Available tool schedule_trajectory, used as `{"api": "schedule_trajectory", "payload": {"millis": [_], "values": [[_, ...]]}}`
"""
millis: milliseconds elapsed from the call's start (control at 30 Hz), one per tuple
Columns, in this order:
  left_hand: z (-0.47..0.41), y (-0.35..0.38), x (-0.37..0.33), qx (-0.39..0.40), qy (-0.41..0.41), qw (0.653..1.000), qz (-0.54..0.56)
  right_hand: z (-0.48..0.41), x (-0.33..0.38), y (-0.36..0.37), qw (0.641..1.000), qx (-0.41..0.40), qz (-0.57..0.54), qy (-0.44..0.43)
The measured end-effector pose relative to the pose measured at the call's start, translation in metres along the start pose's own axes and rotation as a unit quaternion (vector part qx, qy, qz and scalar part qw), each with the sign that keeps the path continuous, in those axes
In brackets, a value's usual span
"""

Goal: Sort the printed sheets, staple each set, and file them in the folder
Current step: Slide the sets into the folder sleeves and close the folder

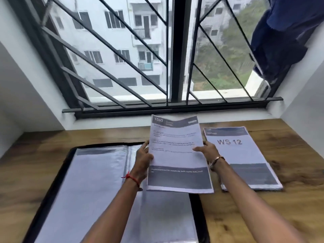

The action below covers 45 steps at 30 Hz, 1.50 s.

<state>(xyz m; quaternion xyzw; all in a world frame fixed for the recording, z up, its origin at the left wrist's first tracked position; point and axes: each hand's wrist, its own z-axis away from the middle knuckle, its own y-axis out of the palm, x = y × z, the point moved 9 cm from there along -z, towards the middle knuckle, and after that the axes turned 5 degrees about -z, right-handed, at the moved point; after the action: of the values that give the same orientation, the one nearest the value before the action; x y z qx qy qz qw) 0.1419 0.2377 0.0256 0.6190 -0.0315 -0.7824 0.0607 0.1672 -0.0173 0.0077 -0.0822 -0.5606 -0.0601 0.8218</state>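
Note:
I hold a printed sheet set (177, 155) headed "1563" up in the air over the open folder. My left hand (142, 159) grips its left edge and my right hand (207, 151) grips its right edge. The black-edged folder (98, 181) lies open on the wooden table, its clear plastic sleeves showing on both sides. To the right lies a stack of sheets (245, 160) with "WS 12" on top, flat on the table. No stapler is in view.
The wooden table (289, 199) runs to a window sill with a barred window (157, 67) behind. A dark blue cloth (284, 37) hangs at the upper right. White walls close in on both sides.

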Motion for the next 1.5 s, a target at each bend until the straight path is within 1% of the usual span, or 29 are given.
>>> {"api": "schedule_trajectory", "payload": {"millis": [133,267,367,433,500,533,600,667,767,833,1000,1100,1167,1333,1500], "values": [[0.008,-0.031,-0.005,0.009,0.0,1.0,-0.028,0.018,-0.008,0.031,0.999,-0.024,0.023,-0.002],[0.012,-0.054,-0.003,0.013,0.001,0.999,-0.043,0.028,-0.023,0.052,0.999,-0.03,0.03,0.014],[0.01,-0.064,0.005,0.007,-0.008,0.998,-0.056,0.03,-0.022,0.054,0.999,-0.041,0.032,0.015],[0.008,-0.067,0.009,0.016,-0.021,0.997,-0.067,0.028,-0.02,0.053,0.998,-0.042,0.041,0.016],[0.002,-0.071,0.019,0.023,-0.041,0.994,-0.101,0.026,-0.016,0.048,0.998,-0.047,0.039,0.021],[-0.003,-0.075,0.024,0.014,-0.051,0.991,-0.122,0.026,-0.01,0.046,0.998,-0.049,0.041,0.02],[-0.015,-0.09,0.03,-0.023,-0.052,0.979,-0.194,0.027,0.003,0.039,0.997,-0.063,0.049,0.008],[-0.025,-0.101,0.03,-0.042,-0.036,0.957,-0.284,0.025,0.016,0.032,0.997,-0.071,0.04,-0.017],[-0.041,-0.106,0.027,-0.027,-0.011,0.919,-0.392,0.01,0.026,0.026,0.996,-0.073,0.047,-0.037],[-0.051,-0.105,0.024,-0.016,0.004,0.901,-0.434,-0.002,0.028,0.024,0.995,-0.072,0.052,-0.04],[-0.072,-0.095,0.019,-0.003,0.042,0.875,-0.482,-0.029,0.03,0.021,0.996,-0.078,0.0,-0.037],[-0.084,-0.084,0.017,0.016,0.082,0.843,-0.532,-0.045,0.025,0.019,0.995,-0.081,-0.048,-0.019],[-0.089,-0.082,0.018,0.015,0.091,0.827,-0.554,-0.052,0.024,0.019,0.994,-0.08,-0.07,-0.017],[-0.095,-0.082,0.014,-0.03,0.124,0.825,-0.551,-0.069,0.014,0.014,0.993,-0.076,-0.087,-0.021],[-0.098,-0.079,0.018,-0.033,0.137,0.814,-0.563,-0.078,0.0,0.01,0.989,-0.076,-0.127,-0.005]]}}
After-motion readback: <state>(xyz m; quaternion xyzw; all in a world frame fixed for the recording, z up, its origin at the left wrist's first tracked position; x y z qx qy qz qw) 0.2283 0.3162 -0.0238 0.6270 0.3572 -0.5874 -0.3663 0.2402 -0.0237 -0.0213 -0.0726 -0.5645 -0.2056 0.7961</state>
